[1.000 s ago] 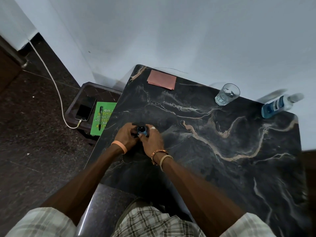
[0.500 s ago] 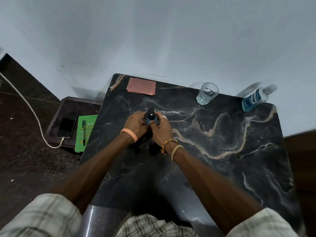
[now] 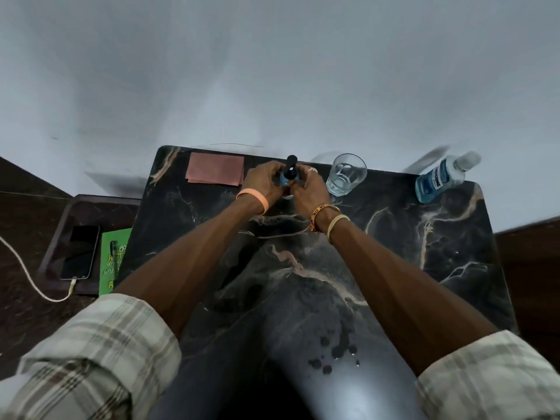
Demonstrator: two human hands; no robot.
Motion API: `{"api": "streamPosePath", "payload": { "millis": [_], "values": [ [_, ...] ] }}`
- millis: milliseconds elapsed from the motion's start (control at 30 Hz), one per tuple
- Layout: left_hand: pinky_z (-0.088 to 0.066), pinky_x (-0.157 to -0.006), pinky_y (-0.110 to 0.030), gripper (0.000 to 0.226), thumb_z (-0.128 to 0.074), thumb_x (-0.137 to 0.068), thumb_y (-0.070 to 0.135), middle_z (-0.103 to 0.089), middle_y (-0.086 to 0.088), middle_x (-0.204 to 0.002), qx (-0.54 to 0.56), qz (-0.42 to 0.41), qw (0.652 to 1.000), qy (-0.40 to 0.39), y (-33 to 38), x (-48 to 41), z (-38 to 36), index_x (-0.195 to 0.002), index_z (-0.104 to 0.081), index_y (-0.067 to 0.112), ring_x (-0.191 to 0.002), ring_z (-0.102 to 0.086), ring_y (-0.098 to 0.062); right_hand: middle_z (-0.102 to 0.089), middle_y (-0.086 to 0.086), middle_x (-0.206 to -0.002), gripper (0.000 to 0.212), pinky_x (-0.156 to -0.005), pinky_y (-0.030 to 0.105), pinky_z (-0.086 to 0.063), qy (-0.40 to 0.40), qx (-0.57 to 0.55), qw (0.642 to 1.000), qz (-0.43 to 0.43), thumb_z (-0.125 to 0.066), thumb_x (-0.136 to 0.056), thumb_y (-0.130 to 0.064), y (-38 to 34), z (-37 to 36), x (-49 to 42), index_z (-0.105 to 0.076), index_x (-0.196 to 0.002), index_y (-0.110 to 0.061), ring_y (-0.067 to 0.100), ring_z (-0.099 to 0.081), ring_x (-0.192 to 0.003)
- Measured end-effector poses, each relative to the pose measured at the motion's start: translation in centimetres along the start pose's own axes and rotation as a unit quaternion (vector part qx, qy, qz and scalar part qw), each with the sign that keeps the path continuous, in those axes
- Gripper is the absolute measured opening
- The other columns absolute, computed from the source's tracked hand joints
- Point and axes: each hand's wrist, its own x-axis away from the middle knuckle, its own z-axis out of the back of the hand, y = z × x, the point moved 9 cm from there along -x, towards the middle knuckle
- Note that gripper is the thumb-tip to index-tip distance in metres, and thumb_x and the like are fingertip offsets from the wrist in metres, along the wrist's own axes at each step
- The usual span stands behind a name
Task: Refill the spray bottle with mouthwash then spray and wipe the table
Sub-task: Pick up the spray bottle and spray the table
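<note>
The left hand [image 3: 263, 180] and right hand [image 3: 306, 185] clamp their fingers on the spray bottle [image 3: 287, 178], apparently tightening its head. Next, I think, aim at the bench [image 3: 394, 253] and press.

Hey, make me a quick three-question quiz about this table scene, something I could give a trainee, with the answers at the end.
1. True or false: the left hand and the right hand both hold the spray bottle.
2. Which thing lies on the table beside the left hand? A) pink cloth B) phone C) glass
3. Fill in: the liquid in the mouthwash bottle is ___.
Key: 1 true; 2 A; 3 blue.
</note>
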Motion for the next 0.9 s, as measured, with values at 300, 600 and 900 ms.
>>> {"api": "streamPosePath", "payload": {
  "millis": [300,600,900],
  "values": [
    [-0.038,-0.07,-0.024,0.029,-0.078,-0.074,0.03,-0.072,-0.005,-0.098,-0.036,0.002,0.998,0.044,0.5,-5.8,0.0,-0.098,-0.064,0.019,-0.089,-0.065,-0.024,-0.066,0.01,-0.122,0.035,-0.097,0.037,-0.049,0.011,0.021,0.999,0.025,-0.049,-0.091,0.001,-0.9,0.8,-6.4,-0.064,-0.122,-0.008,0.027,-0.061,-0.111],
    [-0.047,-0.077,-0.028,0.034,-0.077,-0.077,0.028,-0.071,-0.007,-0.105,-0.048,0.018,0.998,0.033,-0.9,-7.4,-0.9,-0.106,-0.064,0.015,-0.097,-0.065,-0.028,-0.066,0.007,-0.122,0.039,-0.091,0.027,-0.047,-0.006,0.032,0.999,0.008,-0.047,-0.092,0.002,0.4,-0.7,-8.5,-0.063,-0.125,-0.011,0.024,-0.061,-0.111],
    [-0.051,-0.081,-0.029,0.042,-0.081,-0.073,0.034,-0.072,-0.004,-0.104,-0.036,0.016,0.999,0.035,-1.3,-7.6,-1.1,-0.107,-0.063,0.017,-0.095,-0.066,-0.024,-0.066,0.007,-0.121,0.039,-0.095,0.034,-0.049,0.003,0.027,1.0,0.016,-0.048,-0.091,0.002,0.9,-0.9,-8.6,-0.062,-0.125,-0.012,0.024,-0.062,-0.11]
  ]
}}
